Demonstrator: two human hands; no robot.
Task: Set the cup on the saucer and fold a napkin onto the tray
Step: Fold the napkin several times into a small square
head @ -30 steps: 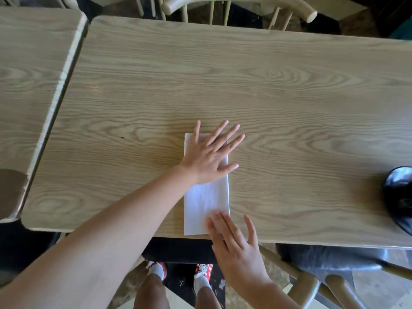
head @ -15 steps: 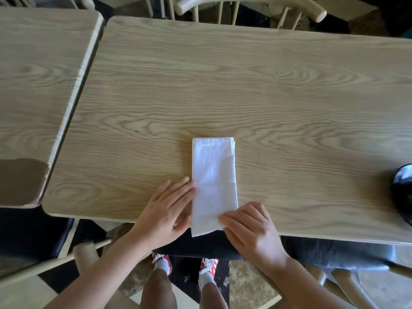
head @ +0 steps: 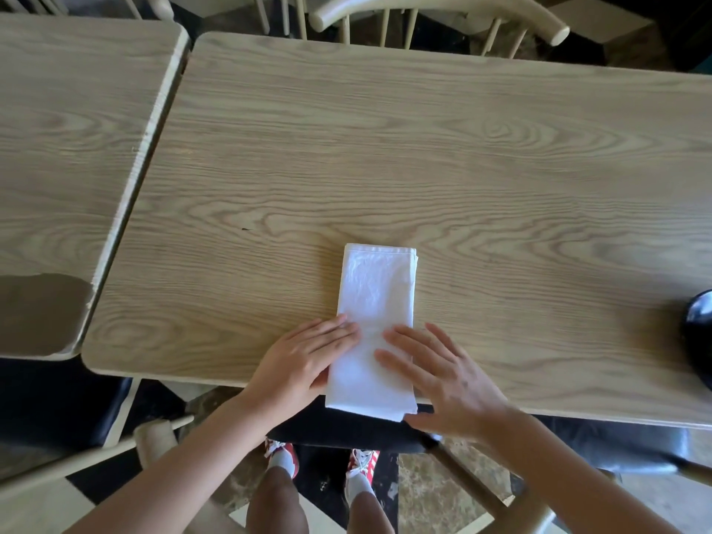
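Note:
A white napkin (head: 378,298), folded into a long narrow rectangle, lies on the wooden table (head: 424,167) with its near end hanging slightly over the front edge. My left hand (head: 304,360) rests flat with its fingertips on the napkin's left side. Opposite it, my right hand (head: 435,373) lies flat with its fingers spread, pressing the napkin's right side. Neither hand grips the cloth. No cup, saucer or tray is clearly in view.
A shiny black rounded object (head: 699,341) is cut off at the table's right edge. A second table (head: 69,148) adjoins on the left across a narrow gap. Pale wooden chairs stand beyond the far edge (head: 435,9) and below the near edge (head: 154,441).
My right hand has let go of the napkin's near corner and flattened onto it. My left hand has slid from beside the napkin onto its left edge.

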